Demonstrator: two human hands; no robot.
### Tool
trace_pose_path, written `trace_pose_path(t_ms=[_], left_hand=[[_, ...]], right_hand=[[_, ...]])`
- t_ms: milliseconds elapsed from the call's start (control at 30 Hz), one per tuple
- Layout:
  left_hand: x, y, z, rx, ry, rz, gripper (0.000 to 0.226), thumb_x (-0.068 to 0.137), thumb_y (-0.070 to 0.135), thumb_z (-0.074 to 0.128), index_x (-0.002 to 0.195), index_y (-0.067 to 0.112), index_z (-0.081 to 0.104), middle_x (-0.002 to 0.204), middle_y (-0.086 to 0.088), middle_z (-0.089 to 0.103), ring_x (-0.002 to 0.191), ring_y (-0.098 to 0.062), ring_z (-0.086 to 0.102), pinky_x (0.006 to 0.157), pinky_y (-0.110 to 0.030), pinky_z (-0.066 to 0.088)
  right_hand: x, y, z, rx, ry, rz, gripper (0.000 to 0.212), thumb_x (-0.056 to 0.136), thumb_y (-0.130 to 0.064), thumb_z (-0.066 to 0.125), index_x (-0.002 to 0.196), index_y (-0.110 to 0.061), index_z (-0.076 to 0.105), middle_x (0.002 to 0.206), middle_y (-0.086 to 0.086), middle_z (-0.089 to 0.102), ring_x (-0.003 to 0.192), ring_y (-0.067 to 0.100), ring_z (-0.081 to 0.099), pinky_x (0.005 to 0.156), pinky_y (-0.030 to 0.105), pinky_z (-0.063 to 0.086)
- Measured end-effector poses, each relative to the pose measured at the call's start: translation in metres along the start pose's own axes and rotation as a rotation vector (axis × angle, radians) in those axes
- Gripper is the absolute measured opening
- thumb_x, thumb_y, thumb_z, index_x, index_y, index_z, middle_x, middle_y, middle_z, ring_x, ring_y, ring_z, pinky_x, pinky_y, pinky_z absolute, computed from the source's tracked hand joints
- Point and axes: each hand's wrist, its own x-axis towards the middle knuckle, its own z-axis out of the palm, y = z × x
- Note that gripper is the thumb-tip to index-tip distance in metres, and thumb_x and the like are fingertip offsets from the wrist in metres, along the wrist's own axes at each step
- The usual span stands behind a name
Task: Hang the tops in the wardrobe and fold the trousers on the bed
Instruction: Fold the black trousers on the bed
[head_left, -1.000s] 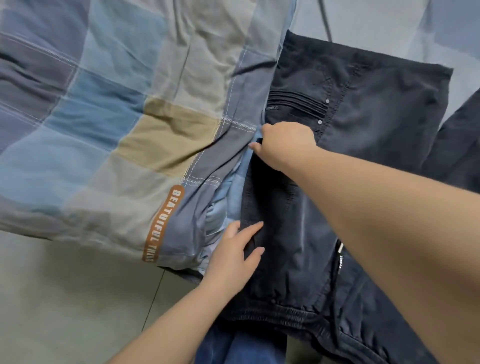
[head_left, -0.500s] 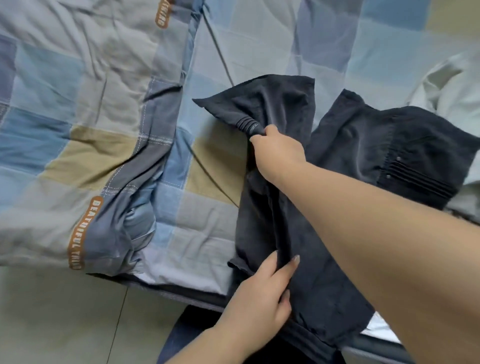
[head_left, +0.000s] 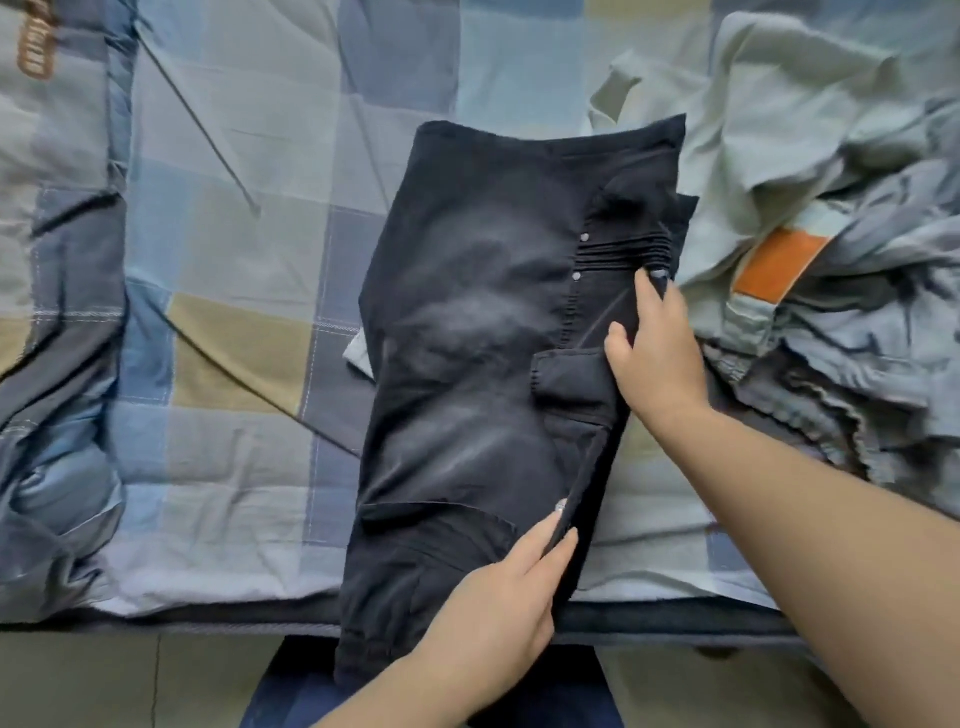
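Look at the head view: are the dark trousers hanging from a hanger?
No: the dark trousers lie folded on the checked bedspread, with both hands gripping their right edge.

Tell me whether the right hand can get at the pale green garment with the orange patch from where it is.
Probably yes. The right hand grips the dark folded trousers at their right edge, and the pale green garment with the orange patch lies just beside it, nothing between.

trousers (head_left: 467, 364) blurred; quilt label (head_left: 36, 39) unreadable.
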Motion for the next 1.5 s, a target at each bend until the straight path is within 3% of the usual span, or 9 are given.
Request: trace_pose_path(t_ms=[367, 500, 600, 700, 933, 1067, 1267, 1400, 1500], left_hand=[[0.038, -0.010, 0.052, 0.046, -0.049, -0.060, 0.077, 0.092, 0.019, 0.052, 0.151, 0.040, 0.005, 0.153, 0.024, -0.026, 0.104, -0.017, 0.058, 0.088, -0.031, 0.048], [0.045, -0.031, 0.039, -0.368, 0.355, -0.271, 0.070, 0.089, 0.015, 0.065, 0.147, 0.031, 0.030, 0.155, 0.011, 0.015, 0.104, -0.003, 0.056, 0.084, -0.018, 0.049], [0.039, -0.068, 0.014, -0.408, 0.693, -0.553, 0.055, 0.086, 0.011, 0.067, 0.137, 0.013, 0.045, 0.143, -0.008, 0.041, 0.105, -0.013, 0.057, 0.097, -0.030, 0.046], [0.017, -0.108, -0.007, -0.421, 0.787, -0.752, 0.052, 0.087, 0.014, 0.065, 0.135, 0.009, 0.047, 0.136, -0.013, 0.049, 0.120, -0.020, 0.052, 0.105, -0.042, 0.042], [-0.038, -0.126, 0.002, -0.703, 0.339, -0.880, 0.039, 0.090, 0.016, 0.065, 0.126, 0.003, 0.054, 0.124, -0.015, 0.062, 0.108, -0.026, 0.062, 0.096, -0.041, 0.049], [-0.052, -0.124, 0.020, -0.706, 0.284, -0.857, 0.037, 0.087, 0.017, 0.069, 0.121, 0.008, 0.055, 0.114, -0.008, 0.066, 0.102, -0.023, 0.064, 0.092, -0.040, 0.051], [-0.053, -0.129, 0.032, -0.709, 0.314, -0.851, 0.053, 0.080, 0.022, 0.076, 0.124, 0.012, 0.049, 0.116, -0.007, 0.065, 0.101, -0.020, 0.065, 0.093, -0.039, 0.051], [-0.058, -0.133, 0.033, -0.765, 0.334, -0.884, 0.072, 0.075, 0.030, 0.081, 0.129, 0.010, 0.039, 0.118, -0.006, 0.062, 0.107, -0.023, 0.063, 0.097, -0.046, 0.049], [-0.065, -0.137, 0.035, -0.819, 0.232, -0.851, 0.055, 0.076, 0.032, 0.080, 0.118, 0.006, 0.056, 0.111, -0.011, 0.070, 0.100, -0.022, 0.067, 0.095, -0.041, 0.051]], right_hand=[[0.003, 0.066, 0.004, 0.215, -0.174, 0.110, 0.090, 0.087, -0.020, 0.066, 0.152, -0.030, 0.004, 0.151, 0.008, 0.028, 0.135, 0.023, 0.031, 0.098, 0.027, 0.028], [-0.036, 0.079, 0.019, 0.282, -0.105, 0.332, 0.099, 0.083, -0.025, 0.072, 0.152, -0.022, 0.002, 0.156, 0.006, 0.024, 0.138, 0.024, 0.031, 0.104, 0.032, 0.030], [-0.089, 0.096, 0.046, 0.341, -0.252, 0.596, 0.066, 0.083, -0.036, 0.070, 0.137, -0.014, 0.039, 0.129, 0.011, 0.057, 0.117, 0.029, 0.055, 0.089, 0.031, 0.042], [-0.144, 0.103, 0.074, 0.432, -0.465, 0.697, 0.025, 0.085, -0.040, 0.066, 0.084, -0.015, 0.060, 0.101, 0.015, 0.070, 0.097, 0.032, 0.065, 0.084, 0.040, 0.053], [-0.223, 0.087, 0.110, 0.711, -0.799, 0.741, 0.023, 0.084, -0.026, 0.070, 0.103, -0.023, 0.058, 0.112, -0.004, 0.066, 0.099, 0.010, 0.062, 0.065, 0.017, 0.043], [-0.230, 0.083, 0.107, 0.739, -0.610, 0.609, 0.019, 0.088, -0.015, 0.060, 0.105, -0.023, 0.057, 0.097, -0.014, 0.063, 0.085, -0.002, 0.056, 0.058, 0.005, 0.041], [-0.254, 0.095, 0.110, 0.576, -0.464, 0.606, 0.010, 0.090, -0.023, 0.061, 0.095, -0.015, 0.057, 0.098, 0.001, 0.065, 0.091, 0.018, 0.062, 0.078, 0.027, 0.050], [-0.253, 0.099, 0.117, 0.509, -0.389, 0.588, 0.015, 0.091, -0.024, 0.058, 0.085, -0.010, 0.056, 0.092, 0.006, 0.059, 0.073, 0.013, 0.052, 0.052, 0.010, 0.036], [-0.253, 0.099, 0.125, 0.597, -0.397, 0.730, 0.021, 0.094, -0.027, 0.048, 0.089, -0.007, 0.052, 0.082, 0.004, 0.052, 0.067, 0.013, 0.044, 0.055, 0.026, 0.035]])
